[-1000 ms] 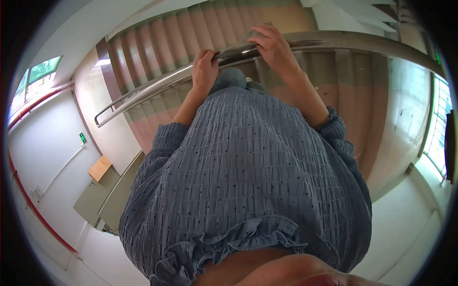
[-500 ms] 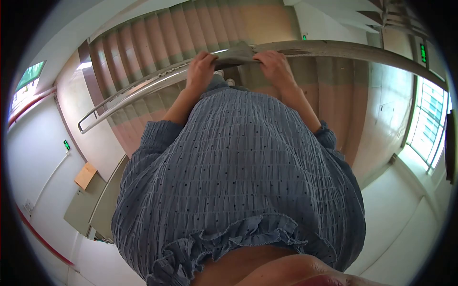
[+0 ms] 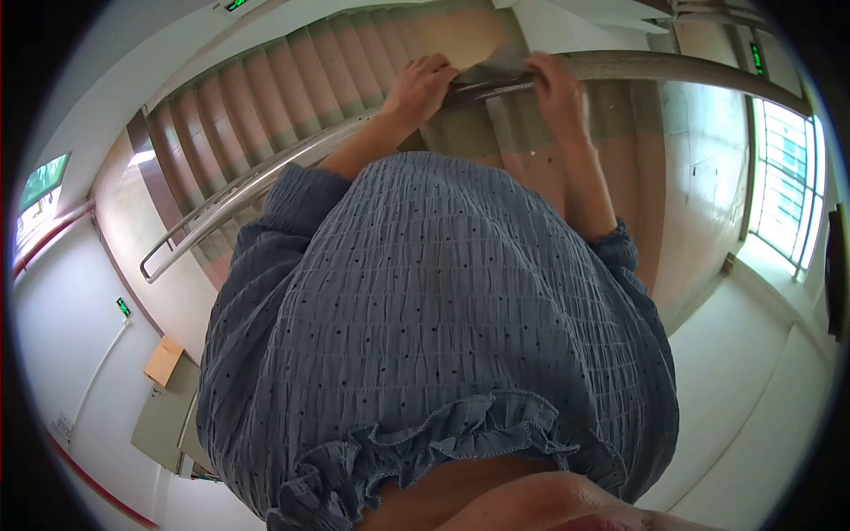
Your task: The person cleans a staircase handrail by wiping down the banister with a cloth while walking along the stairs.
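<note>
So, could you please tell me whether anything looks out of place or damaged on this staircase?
Nothing looks clearly damaged or spilled. One small pale speck on the pinkish-brown stair steps, beside the right forearm, looks slightly odd against the plain surface; it is too small to identify. The long silvery metal handrail looks bowed, probably from the lens.

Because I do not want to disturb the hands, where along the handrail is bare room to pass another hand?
The handrail is bare from the right hand toward the barred window, and between the left forearm and the looped end. It is crowded around the left hand and right hand, which hold the grey cloth between them.
</note>
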Demonstrator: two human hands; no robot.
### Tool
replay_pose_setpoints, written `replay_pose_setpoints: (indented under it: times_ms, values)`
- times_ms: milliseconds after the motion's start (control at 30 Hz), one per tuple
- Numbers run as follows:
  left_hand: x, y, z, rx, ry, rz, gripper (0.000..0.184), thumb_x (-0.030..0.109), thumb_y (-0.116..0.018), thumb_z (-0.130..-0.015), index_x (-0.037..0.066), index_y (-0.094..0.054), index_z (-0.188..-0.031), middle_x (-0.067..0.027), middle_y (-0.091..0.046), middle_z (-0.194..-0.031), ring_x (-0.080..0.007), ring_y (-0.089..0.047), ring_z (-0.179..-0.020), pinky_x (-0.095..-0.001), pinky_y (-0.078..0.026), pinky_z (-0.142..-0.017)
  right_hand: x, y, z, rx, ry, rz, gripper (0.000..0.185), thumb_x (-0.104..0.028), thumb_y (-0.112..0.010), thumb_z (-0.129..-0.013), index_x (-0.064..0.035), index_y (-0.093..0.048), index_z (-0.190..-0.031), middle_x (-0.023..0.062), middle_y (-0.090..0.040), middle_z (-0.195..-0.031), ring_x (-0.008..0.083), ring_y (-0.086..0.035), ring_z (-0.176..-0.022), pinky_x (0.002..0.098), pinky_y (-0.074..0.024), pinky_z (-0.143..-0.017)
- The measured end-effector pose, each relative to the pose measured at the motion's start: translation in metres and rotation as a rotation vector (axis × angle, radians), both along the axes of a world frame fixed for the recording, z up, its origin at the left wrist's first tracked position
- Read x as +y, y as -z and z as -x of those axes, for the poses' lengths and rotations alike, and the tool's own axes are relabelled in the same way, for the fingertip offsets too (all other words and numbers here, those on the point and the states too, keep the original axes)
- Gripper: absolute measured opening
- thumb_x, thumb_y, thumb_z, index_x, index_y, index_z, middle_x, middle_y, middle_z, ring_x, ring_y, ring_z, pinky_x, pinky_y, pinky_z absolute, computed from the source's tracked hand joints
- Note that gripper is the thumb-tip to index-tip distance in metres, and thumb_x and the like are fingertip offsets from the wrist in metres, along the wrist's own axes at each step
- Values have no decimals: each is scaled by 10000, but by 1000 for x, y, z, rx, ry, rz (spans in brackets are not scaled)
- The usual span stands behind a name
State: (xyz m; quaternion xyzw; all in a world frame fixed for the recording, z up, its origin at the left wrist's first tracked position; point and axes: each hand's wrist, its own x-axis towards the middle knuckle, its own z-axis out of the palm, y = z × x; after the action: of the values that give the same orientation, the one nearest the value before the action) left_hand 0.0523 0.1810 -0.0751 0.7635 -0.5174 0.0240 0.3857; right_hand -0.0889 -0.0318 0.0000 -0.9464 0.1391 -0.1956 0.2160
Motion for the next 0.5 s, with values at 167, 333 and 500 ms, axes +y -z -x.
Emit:
replay_pose_setpoints:
  times_ms: [167, 333, 500]
  values:
    - [64, 32, 28, 7, -85, -257, 195, 61, -596, -825, 94, -674, -1001, -60, -601, -1006, -262, -606, -1021, -424, -465, -918, 49, 44, 37, 277, -52, -144, 253, -88, -579, -888, -176, -691, -1097, 51, -686, -1179, 326, -659, -1041, 444, -545, -844]
    - [44, 18, 32, -21, 9, -358, 205, 65, -586, -823, 94, -656, -1013, -72, -585, -1010, -257, -599, -1044, -412, -445, -972, 30, 50, 41, 352, 20, -141, 248, -83, -579, -882, -167, -694, -1085, 56, -689, -1147, 324, -649, -1055, 440, -539, -854]
    - [11, -2, 20, -96, 86, -172, 207, 67, -576, -824, 94, -629, -1022, -68, -581, -1007, -264, -599, -1016, -414, -457, -962, 2, 18, 25, -20, 0, -1, 260, -36, -633, -834, -126, -702, -1068, 80, -692, -1103, 322, -625, -1079, 430, -520, -905]
